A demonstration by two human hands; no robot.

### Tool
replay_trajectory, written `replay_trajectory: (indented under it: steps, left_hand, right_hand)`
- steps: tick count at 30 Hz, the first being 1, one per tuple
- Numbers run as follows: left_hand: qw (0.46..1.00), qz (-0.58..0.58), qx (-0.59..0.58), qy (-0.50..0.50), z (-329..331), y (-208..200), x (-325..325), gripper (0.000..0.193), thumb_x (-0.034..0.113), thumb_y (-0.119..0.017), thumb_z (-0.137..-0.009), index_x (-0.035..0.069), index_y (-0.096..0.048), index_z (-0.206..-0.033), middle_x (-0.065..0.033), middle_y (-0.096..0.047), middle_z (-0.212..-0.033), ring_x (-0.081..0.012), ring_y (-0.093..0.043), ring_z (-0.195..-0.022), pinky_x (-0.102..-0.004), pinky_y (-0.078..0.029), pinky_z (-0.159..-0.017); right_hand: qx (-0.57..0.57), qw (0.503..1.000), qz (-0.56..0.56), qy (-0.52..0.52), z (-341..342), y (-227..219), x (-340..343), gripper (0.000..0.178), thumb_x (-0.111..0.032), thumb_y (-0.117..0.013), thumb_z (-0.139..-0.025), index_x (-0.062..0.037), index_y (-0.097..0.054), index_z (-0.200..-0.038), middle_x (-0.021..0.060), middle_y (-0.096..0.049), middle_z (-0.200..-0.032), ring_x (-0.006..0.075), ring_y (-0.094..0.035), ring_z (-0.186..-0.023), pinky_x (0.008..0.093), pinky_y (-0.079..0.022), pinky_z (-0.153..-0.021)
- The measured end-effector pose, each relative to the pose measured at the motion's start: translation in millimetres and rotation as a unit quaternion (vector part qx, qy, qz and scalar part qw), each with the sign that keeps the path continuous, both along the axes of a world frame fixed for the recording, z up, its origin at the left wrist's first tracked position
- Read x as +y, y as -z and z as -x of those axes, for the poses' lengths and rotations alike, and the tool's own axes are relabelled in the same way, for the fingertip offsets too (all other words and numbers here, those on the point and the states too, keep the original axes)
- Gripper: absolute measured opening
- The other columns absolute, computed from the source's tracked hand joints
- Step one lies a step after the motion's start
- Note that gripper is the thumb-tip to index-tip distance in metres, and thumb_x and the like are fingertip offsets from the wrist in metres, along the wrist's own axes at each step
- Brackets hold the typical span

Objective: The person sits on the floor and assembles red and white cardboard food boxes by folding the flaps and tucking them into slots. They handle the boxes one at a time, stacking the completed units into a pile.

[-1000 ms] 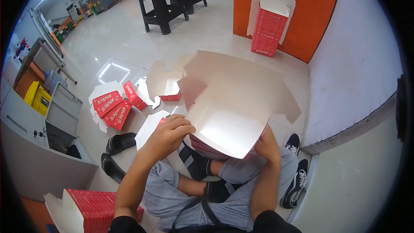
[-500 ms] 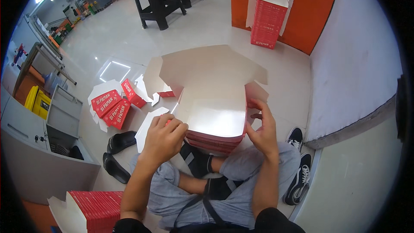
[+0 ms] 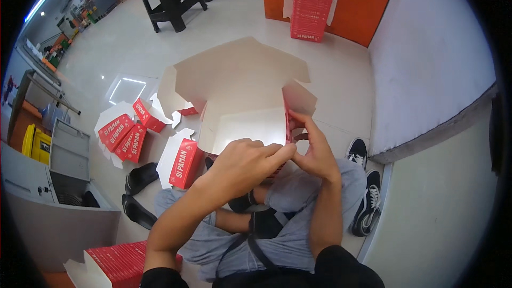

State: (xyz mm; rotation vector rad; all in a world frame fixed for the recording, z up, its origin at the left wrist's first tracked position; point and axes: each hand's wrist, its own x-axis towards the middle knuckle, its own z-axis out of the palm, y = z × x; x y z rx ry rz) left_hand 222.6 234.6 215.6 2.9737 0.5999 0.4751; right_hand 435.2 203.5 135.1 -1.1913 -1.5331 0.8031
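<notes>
A stack of nested red paper food boxes (image 3: pixel 242 122) stands in front of my crossed legs. White insides face up, and broad lid flaps spread toward the far side. My left hand (image 3: pixel 245 165) reaches across the near edge to the right front corner, its fingers closed there. At that same corner, my right hand (image 3: pixel 317 152) grips the right wall, thumb near my left fingertips and forefinger along the side. My left hand covers much of the front edge. An upright red box (image 3: pixel 184 165) with white flaps shows just left of the stack.
More red boxes (image 3: pixel 124 137) lie on the floor to the left, near black slippers (image 3: pixel 140 209). Another box stack (image 3: pixel 120 261) sits at lower left, and one (image 3: pixel 309 13) against an orange panel. Black sneakers (image 3: pixel 367 202) are at right by the wall. Black stools (image 3: pixel 168 0) stand behind.
My left hand has moved right, from the stack's left front corner to its right one, uncovering the upright red box. My right hand stays at the right wall. The view has shifted slightly.
</notes>
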Motion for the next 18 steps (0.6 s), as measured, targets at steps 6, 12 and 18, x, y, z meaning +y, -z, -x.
replay_trajectory:
  steps: [6,12,18]
  left_hand:
    - [0.998,-0.025,0.061,0.011,-4.3,3.4,2.7,0.03,0.019,-0.068,-0.085,0.011,-0.057,-0.112,-0.0014,-0.069,-0.086,-0.0216,-0.071,-0.073,-0.0377,-0.053,-0.064]
    - [0.997,0.006,0.077,0.022,-5.9,9.2,0.7,0.027,0.021,-0.065,-0.088,0.011,-0.058,-0.112,-0.0033,-0.071,-0.084,-0.0237,-0.072,-0.073,-0.0388,-0.054,-0.065]
    - [0.982,0.149,0.112,-0.027,-13.6,-6.7,3.6,0.032,0.032,-0.065,-0.095,0.008,-0.056,-0.115,-0.0101,-0.073,-0.082,-0.033,-0.073,-0.072,-0.043,-0.055,-0.062]
  right_hand:
    - [0.073,0.995,0.042,-0.049,-4.2,6.1,4.4,0.072,-0.001,-0.066,-0.083,-0.0049,-0.043,-0.151,0.0087,-0.053,-0.132,0.0191,-0.053,-0.125,0.0333,-0.05,-0.096]
    - [0.023,0.999,-0.007,-0.041,-4.5,14.2,7.1,0.073,0.001,-0.063,-0.082,-0.0029,-0.041,-0.151,0.0122,-0.047,-0.137,0.0239,-0.05,-0.13,0.0373,-0.05,-0.099]
    - [0.023,0.998,-0.016,0.048,0.1,12.3,9.6,0.063,-0.004,-0.067,-0.083,-0.0014,-0.048,-0.142,0.0156,-0.054,-0.13,0.0271,-0.059,-0.119,0.0373,-0.053,-0.095]
